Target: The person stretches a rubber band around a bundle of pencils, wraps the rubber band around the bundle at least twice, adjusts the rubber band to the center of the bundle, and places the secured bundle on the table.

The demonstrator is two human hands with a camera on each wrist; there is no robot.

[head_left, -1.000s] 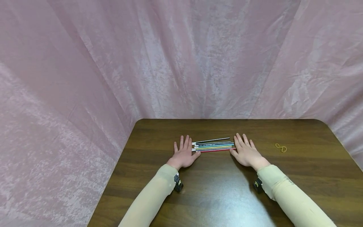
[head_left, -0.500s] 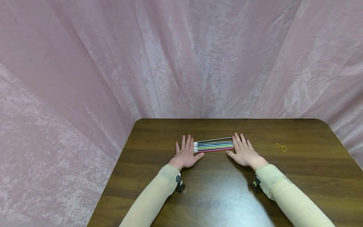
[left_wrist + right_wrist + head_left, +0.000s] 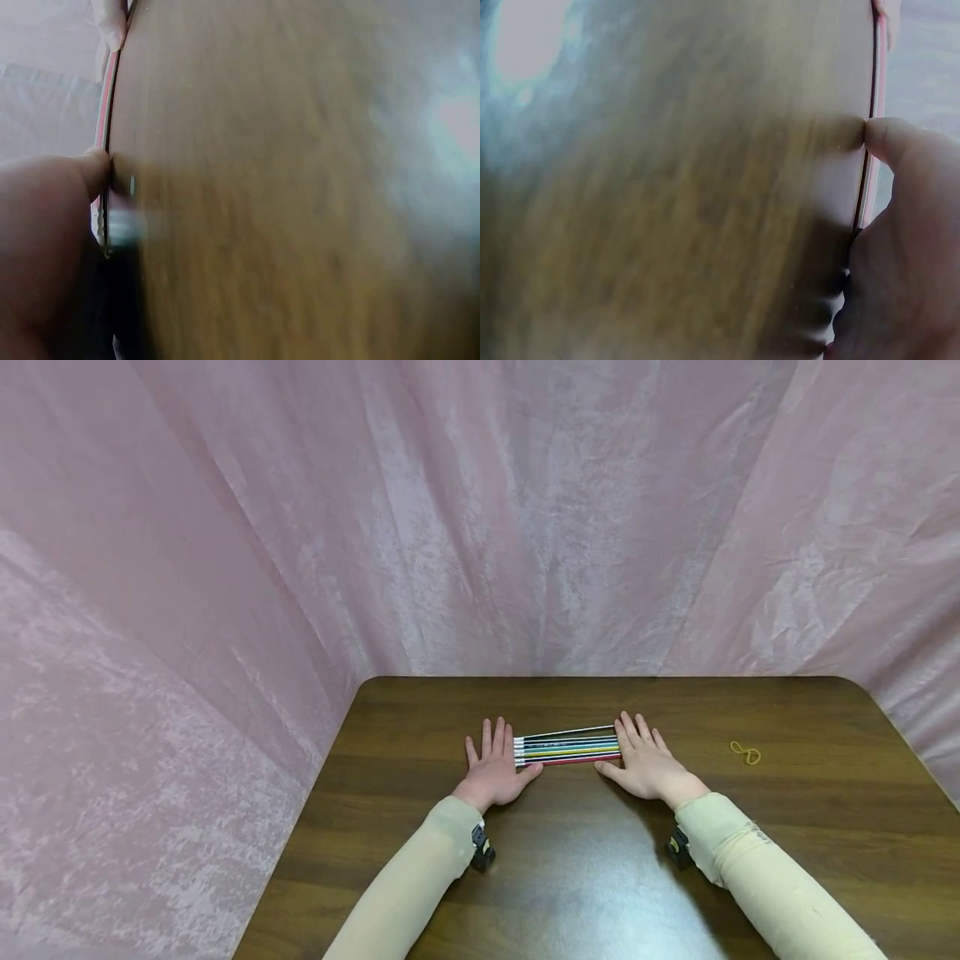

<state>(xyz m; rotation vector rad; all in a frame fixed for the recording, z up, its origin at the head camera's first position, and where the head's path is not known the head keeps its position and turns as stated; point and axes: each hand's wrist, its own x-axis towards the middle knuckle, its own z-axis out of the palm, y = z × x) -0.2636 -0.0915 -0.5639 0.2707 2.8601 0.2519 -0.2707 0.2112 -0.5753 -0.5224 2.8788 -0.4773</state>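
Note:
Several pencils (image 3: 567, 748) of different colours lie side by side on the table, their eraser ends lined up at the left. A dark pencil (image 3: 564, 731) at the far side slants slightly away from the row. My left hand (image 3: 493, 772), fingers straight and spread, stands against the eraser ends, its thumb (image 3: 91, 171) by the near red pencil (image 3: 103, 112). At the opposite ends is my right hand (image 3: 647, 766), also with straight fingers; its thumb (image 3: 889, 140) sits along the near side of the row. My right palm and fingers hide the pencils' right ends.
A yellow rubber band (image 3: 746, 752) lies on the wooden table (image 3: 810, 860) to the right of my right hand. Pink curtains (image 3: 525, 527) hang behind the table's far edge and along the left side.
My hands have come closer together. The pencils' left ends, uneven before, now line up. The slanted pencil has shifted right to meet my right fingers.

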